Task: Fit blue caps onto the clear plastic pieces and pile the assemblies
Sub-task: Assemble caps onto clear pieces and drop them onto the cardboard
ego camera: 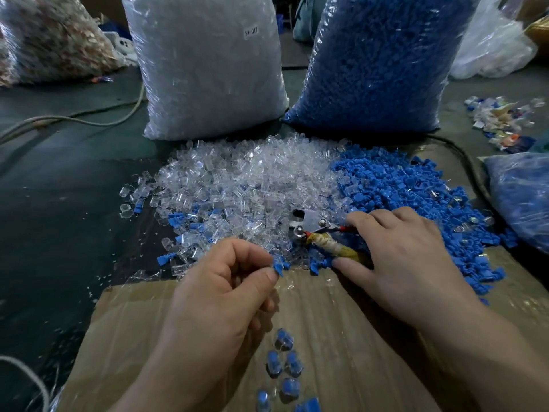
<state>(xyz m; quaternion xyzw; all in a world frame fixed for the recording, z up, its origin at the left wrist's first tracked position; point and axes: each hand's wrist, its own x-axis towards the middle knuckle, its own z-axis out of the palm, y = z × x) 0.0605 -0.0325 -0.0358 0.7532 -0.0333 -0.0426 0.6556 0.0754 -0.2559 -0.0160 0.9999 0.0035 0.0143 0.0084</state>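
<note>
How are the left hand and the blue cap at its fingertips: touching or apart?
Touching. The head view shows the left hand pinching the blue cap between thumb and forefinger.

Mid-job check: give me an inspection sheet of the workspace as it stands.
Surface: cardboard sheet on dark floor.
Job's things: clear pieces pile beside blue caps pile; finished assemblies near on the cardboard.
Clutter: metal hand tool between piles; scrap heap far right.
Grippers: left hand pinches a blue cap; right hand rests on the tool.
Cables: pale cable left; dark cable right.
Surroundings: sack of clear pieces, sack of blue caps behind.
</note>
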